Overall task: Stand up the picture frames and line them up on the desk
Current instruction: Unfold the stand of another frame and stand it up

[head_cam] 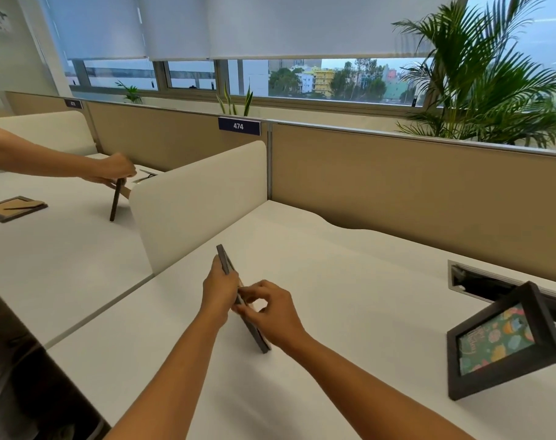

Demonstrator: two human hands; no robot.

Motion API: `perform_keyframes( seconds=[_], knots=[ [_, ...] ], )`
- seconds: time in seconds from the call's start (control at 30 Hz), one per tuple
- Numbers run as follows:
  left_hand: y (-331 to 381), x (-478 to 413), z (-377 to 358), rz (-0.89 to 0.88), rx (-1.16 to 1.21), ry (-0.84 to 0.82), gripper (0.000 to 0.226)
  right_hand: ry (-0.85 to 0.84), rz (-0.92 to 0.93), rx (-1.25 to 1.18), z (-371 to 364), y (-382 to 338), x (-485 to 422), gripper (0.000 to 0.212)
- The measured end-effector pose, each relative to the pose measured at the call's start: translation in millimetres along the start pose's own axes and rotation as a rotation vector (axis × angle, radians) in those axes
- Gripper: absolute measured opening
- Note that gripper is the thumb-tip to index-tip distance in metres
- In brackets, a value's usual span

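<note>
On the white desk (349, 281) a dark frame (254, 331) stands on its lower edge, seen almost edge-on, its top corner pointing away toward the white divider (200, 198). The left hand (217, 289) wraps the frame's upper part from the left, fingers closed on it. The right hand (270, 309) is at the frame's right face, thumb and forefinger pinched together on something small at the back of the frame; what they pinch is too small to tell. Both hands are thus closed on the frame, and it touches the desk only at its near bottom corner, as far as can be seen.

To the right of the held frame, well apart from it, a second frame (505, 341) stands upright and leaning back, showing a green card with coloured shapes. Just behind that one is a cable slot (479, 281) cut in the desk.

Left of the divider, on the next desk (48, 249), another person's hand (117, 169) grips the top of a third frame (116, 198), which stands on edge. Farther left a fourth frame (14, 208) lies flat, back up. A beige partition (413, 185) with a blue tag (239, 126) reading 474 runs behind the divider, and a palm (479, 77) rises beyond it by the window.
</note>
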State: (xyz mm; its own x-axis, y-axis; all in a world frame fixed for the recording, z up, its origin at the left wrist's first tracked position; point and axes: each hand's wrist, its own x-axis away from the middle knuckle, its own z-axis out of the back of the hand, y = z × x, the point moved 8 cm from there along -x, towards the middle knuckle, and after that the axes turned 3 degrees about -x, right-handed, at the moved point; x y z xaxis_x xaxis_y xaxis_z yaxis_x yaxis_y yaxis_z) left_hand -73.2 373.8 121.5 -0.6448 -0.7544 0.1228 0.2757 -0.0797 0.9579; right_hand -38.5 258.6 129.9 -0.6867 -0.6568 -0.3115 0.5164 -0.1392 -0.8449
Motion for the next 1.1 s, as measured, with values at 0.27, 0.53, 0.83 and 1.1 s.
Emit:
perform_keyframes(
  seconds=[0.27, 0.53, 0.83, 1.1],
  knots=[
    [10, 4, -3, -0.168, -0.45, 0.045, 0.027, -0.123, -0.263, 0.166, 6, 76, 6, 0.053],
    [37, 5, -16, -0.326, -0.643, 0.008, 0.038, -0.256, -0.409, 0.188, -2, 111, 19, 0.067],
    [46, 15, -31, -0.358, -0.804, 0.039, 0.036, -0.227, -0.458, -0.097, -9, 99, 20, 0.067],
    [50, 19, -33, -0.385, -0.856, 0.086, 0.037, -0.233, -0.413, -0.029, -3, 95, 16, 0.064]
  ],
)
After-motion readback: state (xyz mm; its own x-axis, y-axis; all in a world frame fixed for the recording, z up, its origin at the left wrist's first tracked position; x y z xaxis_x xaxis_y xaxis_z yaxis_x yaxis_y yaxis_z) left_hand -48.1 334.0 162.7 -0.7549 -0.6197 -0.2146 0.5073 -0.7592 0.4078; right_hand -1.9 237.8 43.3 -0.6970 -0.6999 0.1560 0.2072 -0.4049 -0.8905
